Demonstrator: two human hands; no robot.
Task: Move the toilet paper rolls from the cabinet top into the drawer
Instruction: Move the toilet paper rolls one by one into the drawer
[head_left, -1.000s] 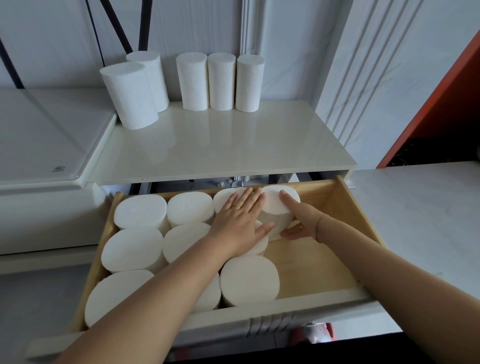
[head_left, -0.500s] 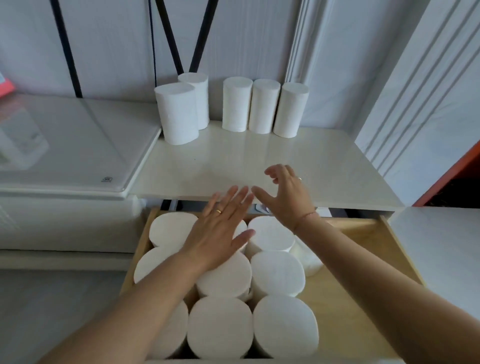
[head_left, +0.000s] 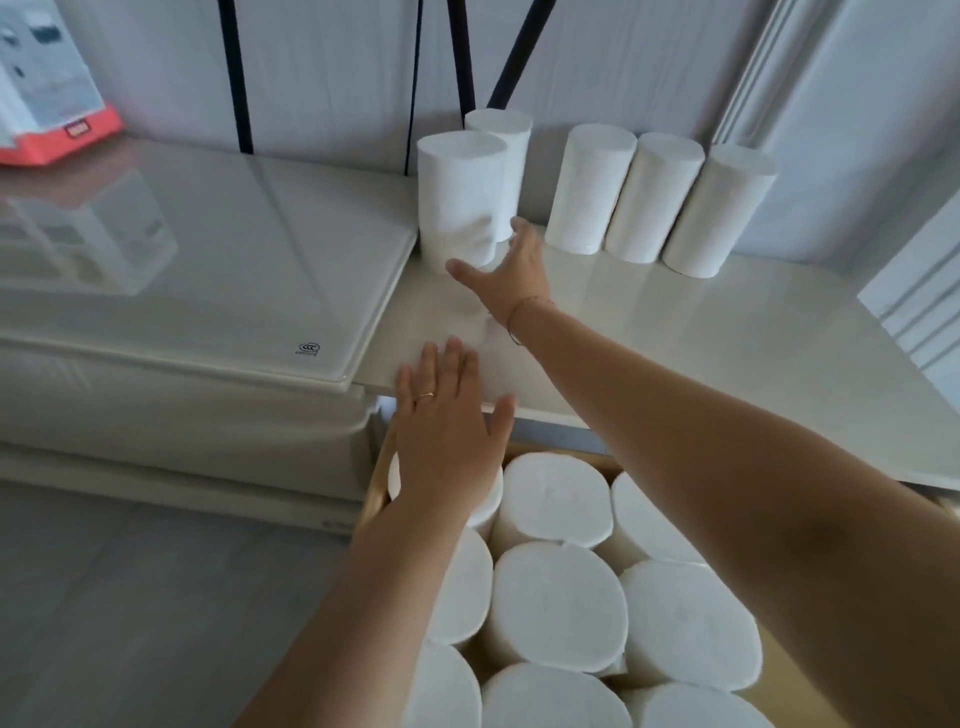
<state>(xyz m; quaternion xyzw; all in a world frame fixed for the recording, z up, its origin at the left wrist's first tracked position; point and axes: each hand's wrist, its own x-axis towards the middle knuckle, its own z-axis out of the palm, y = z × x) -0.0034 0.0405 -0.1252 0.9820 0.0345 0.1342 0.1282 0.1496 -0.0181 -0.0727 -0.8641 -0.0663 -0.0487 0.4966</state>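
Observation:
Several white toilet paper rolls stand upright at the back of the cream cabinet top (head_left: 727, 343). The nearest roll (head_left: 457, 192) stands front left, with another roll (head_left: 506, 156) behind it and three more (head_left: 654, 192) in a row to the right. My right hand (head_left: 506, 275) stretches over the cabinet top with fingers spread, right at the base of the nearest roll, holding nothing. My left hand (head_left: 447, 426) hovers flat and open above the cabinet's front edge. The open wooden drawer (head_left: 378, 483) below is packed with several upright rolls (head_left: 556, 603).
A white glass-topped appliance (head_left: 208, 270) adjoins the cabinet on the left, with a white and red box (head_left: 47, 104) at its far corner. Black straps (head_left: 236, 78) hang against the back wall. A white panelled wall (head_left: 914, 286) stands at the right.
Both hands have left the drawer rolls and moved up and forward; my right hand now reaches the front-left roll on the cabinet top. The view has shifted left and closer.

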